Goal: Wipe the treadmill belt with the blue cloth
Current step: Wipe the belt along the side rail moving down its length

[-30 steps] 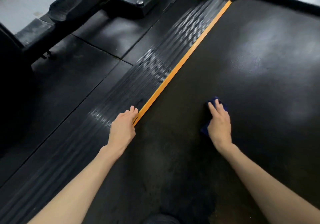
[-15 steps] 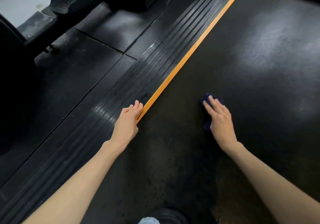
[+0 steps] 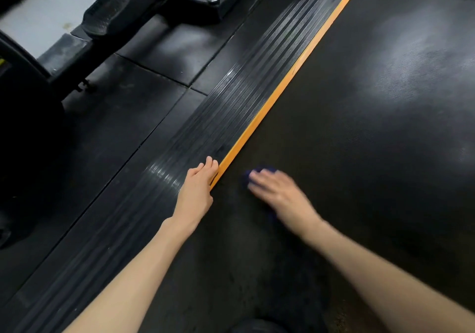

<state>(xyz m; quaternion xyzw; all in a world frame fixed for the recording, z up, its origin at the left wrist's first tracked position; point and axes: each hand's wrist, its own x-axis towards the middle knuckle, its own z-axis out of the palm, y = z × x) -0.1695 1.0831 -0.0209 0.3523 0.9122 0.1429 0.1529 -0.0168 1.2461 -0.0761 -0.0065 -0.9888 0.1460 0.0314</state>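
Blue cloth (image 3: 257,172) under flat-fingered right hand (image 3: 280,194), belt (image 3: 359,140) lengthwise toward upper right; left hand (image 3: 198,191) flat on rail (image 3: 226,116).

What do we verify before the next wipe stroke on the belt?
1. Blue cloth under right hand: ok, only edges show.
2. Cloth on treadmill belt: ok.
3. Left hand off belt, on ribbed side rail beside orange strip: ok.
4. Cloth flat or bunched: cannot tell, hand covers it.
5. Pale patch on far belt, dust or glare: cannot tell.
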